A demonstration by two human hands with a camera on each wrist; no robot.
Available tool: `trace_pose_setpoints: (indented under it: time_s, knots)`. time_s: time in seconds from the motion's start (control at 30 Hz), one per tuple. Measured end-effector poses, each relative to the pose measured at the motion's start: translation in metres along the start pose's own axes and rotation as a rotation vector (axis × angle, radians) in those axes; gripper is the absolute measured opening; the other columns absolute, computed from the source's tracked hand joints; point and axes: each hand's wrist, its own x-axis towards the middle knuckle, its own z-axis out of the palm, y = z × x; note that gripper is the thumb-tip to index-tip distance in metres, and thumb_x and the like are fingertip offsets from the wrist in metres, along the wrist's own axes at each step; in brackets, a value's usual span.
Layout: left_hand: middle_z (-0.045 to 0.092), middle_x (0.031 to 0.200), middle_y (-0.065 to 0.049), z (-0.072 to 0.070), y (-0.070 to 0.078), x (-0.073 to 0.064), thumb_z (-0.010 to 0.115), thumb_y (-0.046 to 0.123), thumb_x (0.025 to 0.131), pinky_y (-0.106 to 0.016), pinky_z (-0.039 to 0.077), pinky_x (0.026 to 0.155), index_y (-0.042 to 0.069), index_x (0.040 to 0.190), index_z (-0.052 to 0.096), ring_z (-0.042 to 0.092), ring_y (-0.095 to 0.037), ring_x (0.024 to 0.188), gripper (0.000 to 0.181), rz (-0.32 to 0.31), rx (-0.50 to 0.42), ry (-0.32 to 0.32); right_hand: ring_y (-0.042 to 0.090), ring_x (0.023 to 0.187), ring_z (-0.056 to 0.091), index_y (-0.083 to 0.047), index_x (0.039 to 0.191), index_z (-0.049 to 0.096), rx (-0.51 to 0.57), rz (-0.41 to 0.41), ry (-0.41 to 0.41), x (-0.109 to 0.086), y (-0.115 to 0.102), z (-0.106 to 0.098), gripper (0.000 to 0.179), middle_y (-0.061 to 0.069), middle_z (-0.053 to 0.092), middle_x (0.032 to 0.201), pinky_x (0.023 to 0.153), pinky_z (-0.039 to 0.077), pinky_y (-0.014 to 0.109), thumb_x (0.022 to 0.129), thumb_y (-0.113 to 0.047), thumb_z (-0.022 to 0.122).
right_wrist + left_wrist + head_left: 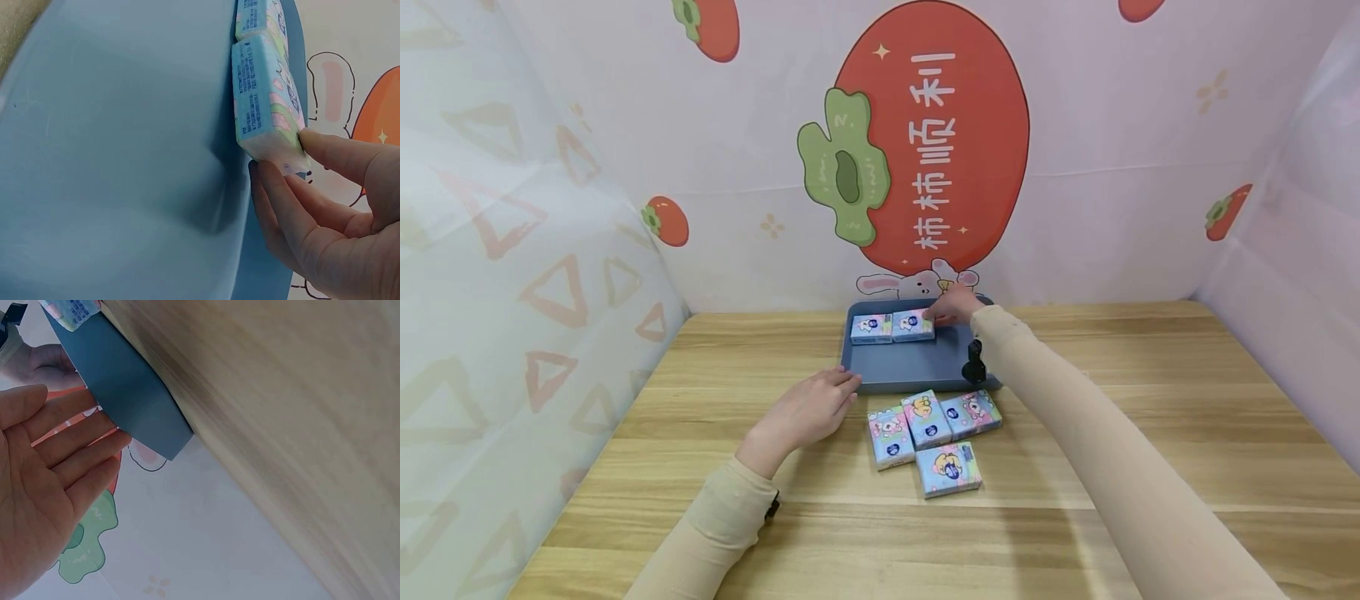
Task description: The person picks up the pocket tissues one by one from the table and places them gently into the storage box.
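Observation:
A blue-grey tray (917, 387) stands at the back of the table. Two small tissue packs lie end to end along its far side, a left one (871, 329) and a right one (913, 325). My right hand (953, 304) pinches the near end of the right pack (259, 94), thumb on its printed face and fingers at its end. With fingers straight, my left hand (811, 407) touches the tray's front left corner; the left wrist view shows the fingertips against the tray wall (125, 381).
In front of the tray lie several more tissue packs, including a left one (891, 437), a tilted middle one (927, 419), a right one (972, 414) and a nearest one (948, 470). Behind the wooden table (760, 350) hangs a printed cloth (760, 150).

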Motion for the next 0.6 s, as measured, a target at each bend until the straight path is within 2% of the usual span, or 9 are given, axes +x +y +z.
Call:
trace_pose_setpoints:
  time_s: [0.23, 0.6]
  knots:
    - [0.057, 0.133, -0.015, 0.0000, 0.0002, 0.0002, 0.044, 0.022, 0.100, -0.044, 0.041, 0.108, 0.003, 0.130, 0.058, 0.050, -0.031, 0.128, 0.038, 0.005, 0.004, 0.000, 0.030, 0.113, 0.058, 0.004, 0.124, 0.051, 0.049, -0.003, -0.018, -0.0014, 0.0011, 0.0002, 0.046, 0.018, 0.055, 0.125, 0.099, 0.050, 0.037, 0.086, -0.013, 0.069]
    - [0.057, 0.132, -0.016, -0.0008, 0.0004, 0.0000, 0.045, 0.022, 0.100, -0.045, 0.042, 0.107, 0.003, 0.129, 0.058, 0.050, -0.031, 0.127, 0.037, 0.008, 0.001, 0.001, 0.030, 0.111, 0.058, 0.004, 0.124, 0.051, 0.059, 0.005, -0.019, 0.0022, 0.0019, -0.0014, 0.046, 0.018, 0.055, 0.124, 0.097, 0.051, 0.036, 0.085, -0.011, 0.070]
